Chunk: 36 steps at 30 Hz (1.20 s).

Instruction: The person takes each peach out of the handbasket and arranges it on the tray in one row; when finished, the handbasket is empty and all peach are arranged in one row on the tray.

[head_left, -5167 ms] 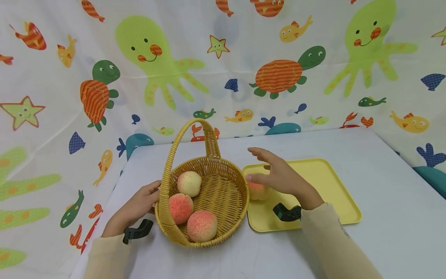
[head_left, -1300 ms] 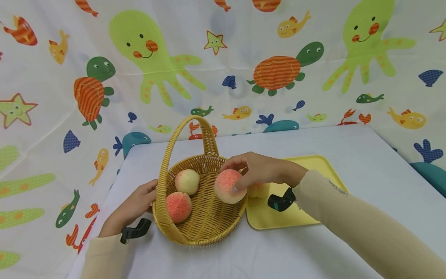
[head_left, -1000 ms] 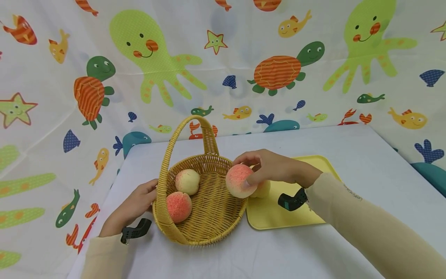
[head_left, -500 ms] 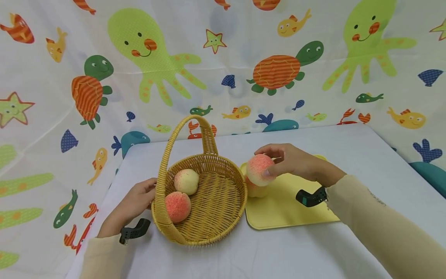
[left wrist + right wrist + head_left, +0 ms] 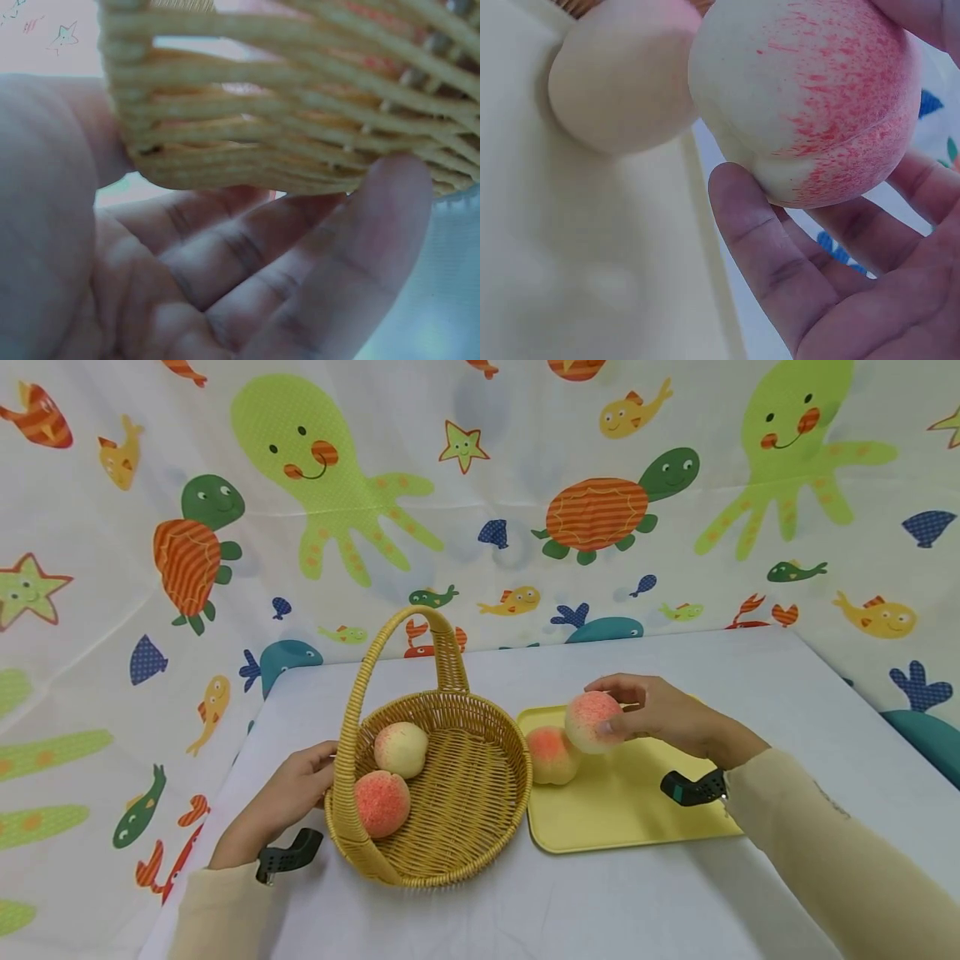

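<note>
My right hand (image 5: 667,717) holds a pink-and-cream peach (image 5: 594,722) above the yellow tray (image 5: 630,827). In the right wrist view, fingers and thumb are spread round this peach (image 5: 810,97). Just left of it, a second peach (image 5: 552,755) sits on the tray beside the basket. My left hand (image 5: 296,789) grips the left side of the wicker basket (image 5: 517,827); in the left wrist view its fingertips (image 5: 394,202) lie against the woven wall (image 5: 247,112). Inside the basket, at the left, are a pale peach (image 5: 401,749) and a redder peach (image 5: 382,803).
The basket's tall arched handle (image 5: 360,693) rises over its left part. A white cloth (image 5: 495,918) covers the table, and a curtain (image 5: 495,460) printed with sea animals hangs behind and to the left. The tray lies close against the basket's right side.
Earlier the basket held three peaches and the right hand hovered over the tray. Since then the right hand has taken the front peach out and carried it right, over the tray. Left hand stays.
</note>
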Motion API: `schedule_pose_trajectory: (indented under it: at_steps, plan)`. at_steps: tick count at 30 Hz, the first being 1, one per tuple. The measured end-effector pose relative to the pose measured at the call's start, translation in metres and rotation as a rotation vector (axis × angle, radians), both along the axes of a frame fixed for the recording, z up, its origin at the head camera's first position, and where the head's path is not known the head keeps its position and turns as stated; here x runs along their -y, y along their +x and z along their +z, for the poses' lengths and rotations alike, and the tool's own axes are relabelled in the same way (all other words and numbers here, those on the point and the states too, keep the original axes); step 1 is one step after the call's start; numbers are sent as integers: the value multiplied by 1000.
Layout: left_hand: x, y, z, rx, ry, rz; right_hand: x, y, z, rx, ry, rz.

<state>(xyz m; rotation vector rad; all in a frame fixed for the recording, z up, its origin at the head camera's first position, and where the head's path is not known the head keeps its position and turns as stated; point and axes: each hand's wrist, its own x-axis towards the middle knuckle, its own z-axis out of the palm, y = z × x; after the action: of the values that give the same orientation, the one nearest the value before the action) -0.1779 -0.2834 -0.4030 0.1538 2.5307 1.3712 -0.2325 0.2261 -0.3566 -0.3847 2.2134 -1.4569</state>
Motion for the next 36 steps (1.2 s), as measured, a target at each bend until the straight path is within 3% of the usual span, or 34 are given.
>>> schedule_pose_trajectory:
  at_steps: [24,36]
  plan:
    - [0,0,1,9,26,-16,-15,-4,-41,76,-47,-69]
    - [1,0,-1,8,33,-19,-14,-5,-50,69,12,-83]
